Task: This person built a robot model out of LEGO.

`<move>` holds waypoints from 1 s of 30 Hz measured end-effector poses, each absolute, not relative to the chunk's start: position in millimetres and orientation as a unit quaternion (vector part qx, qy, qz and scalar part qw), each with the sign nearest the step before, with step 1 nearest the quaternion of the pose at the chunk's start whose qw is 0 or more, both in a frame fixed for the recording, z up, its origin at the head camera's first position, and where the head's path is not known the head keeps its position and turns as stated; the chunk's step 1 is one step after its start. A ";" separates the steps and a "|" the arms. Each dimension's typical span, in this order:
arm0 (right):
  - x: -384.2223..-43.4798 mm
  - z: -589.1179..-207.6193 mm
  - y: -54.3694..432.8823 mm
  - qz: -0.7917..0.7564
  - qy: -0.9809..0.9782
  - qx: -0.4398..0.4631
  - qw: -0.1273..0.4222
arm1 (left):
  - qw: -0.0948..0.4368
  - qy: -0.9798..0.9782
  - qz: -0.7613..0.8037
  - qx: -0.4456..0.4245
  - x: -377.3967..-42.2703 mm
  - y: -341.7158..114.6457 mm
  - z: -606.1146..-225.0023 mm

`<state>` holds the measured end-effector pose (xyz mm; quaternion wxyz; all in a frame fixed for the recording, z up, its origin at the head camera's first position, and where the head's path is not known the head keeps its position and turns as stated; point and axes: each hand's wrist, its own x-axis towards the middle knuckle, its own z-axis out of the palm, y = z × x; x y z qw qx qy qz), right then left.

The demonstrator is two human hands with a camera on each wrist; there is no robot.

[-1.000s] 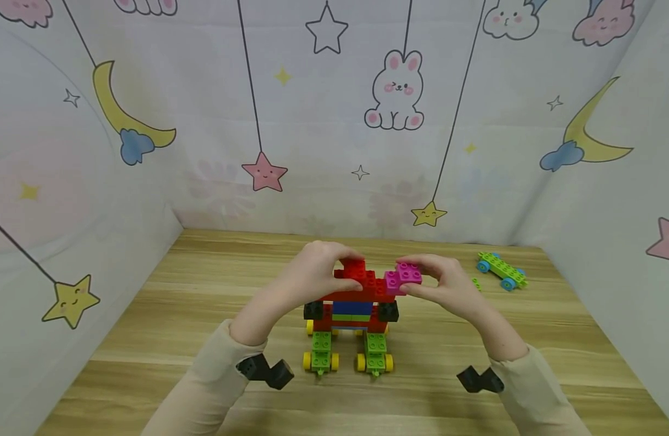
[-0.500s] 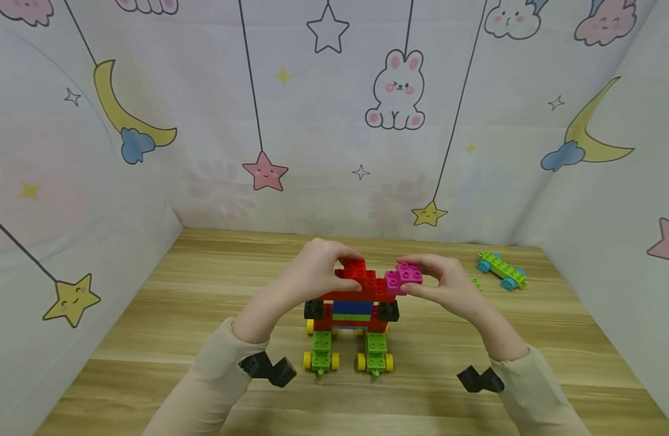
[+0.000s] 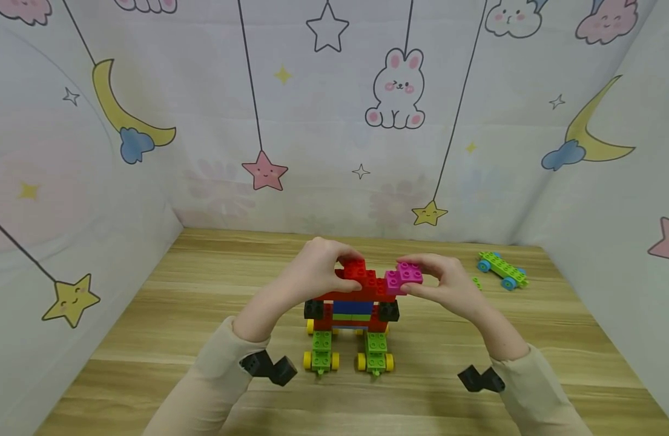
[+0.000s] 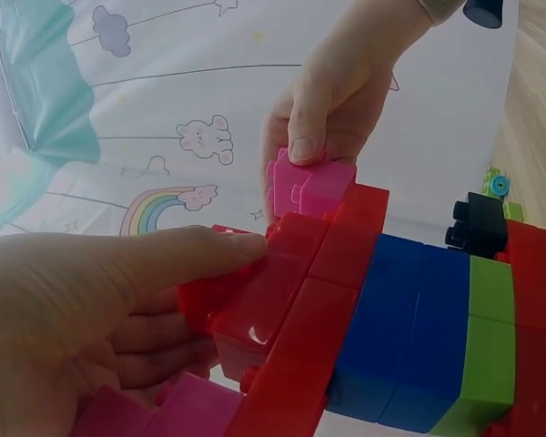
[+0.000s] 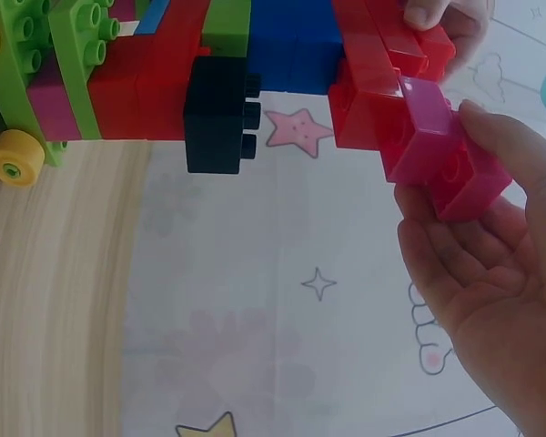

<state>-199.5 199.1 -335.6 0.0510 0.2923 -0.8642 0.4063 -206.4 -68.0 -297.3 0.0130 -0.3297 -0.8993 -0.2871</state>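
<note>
A toy brick build stands on the table, with blue (image 3: 352,307) and red bricks in its body and lime-green wheeled bases (image 3: 321,351) with yellow wheels below. My left hand (image 3: 312,275) pinches the red brick (image 3: 354,267) at the top between thumb and fingers. At the right end, my right hand (image 3: 445,283) grips the upper of two stepped pink bricks (image 3: 410,272). The right wrist view shows the pink bricks (image 5: 428,137) overhanging beside the red layer. More pink brick (image 4: 196,410) shows under my left hand in the left wrist view.
Black bricks (image 3: 388,310) jut from both sides of the build. A lime-green wheeled base (image 3: 500,269) with blue wheels lies at the back right, a small green piece (image 3: 477,283) near it. A printed cloth (image 3: 323,121) rises behind the wooden table (image 3: 225,406).
</note>
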 end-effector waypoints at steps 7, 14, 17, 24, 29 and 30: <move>-201.2 -331.2 197.7 0.383 -0.865 0.315 0.075 | 0.013 -0.905 -0.265 -0.334 -205.4 -68.3 -295.4; -200.5 -306.1 183.3 0.338 -0.871 0.340 0.106 | 0.016 -0.905 -0.269 -0.331 -205.4 -70.1 -293.3; -201.1 -295.6 172.9 0.325 -0.874 0.351 0.089 | 0.017 -0.904 -0.274 -0.328 -205.7 -71.4 -293.1; -203.8 -283.4 151.7 0.310 -0.891 0.332 0.017 | 0.019 -0.901 -0.288 -0.323 -205.0 -71.3 -293.3; -205.9 -281.8 144.1 0.299 -0.898 0.322 -0.011 | 0.022 -0.899 -0.296 -0.321 -204.9 -70.9 -293.6; -206.3 -281.7 143.3 0.297 -0.898 0.323 -0.015 | 0.022 -0.900 -0.296 -0.319 -204.8 -70.7 -293.2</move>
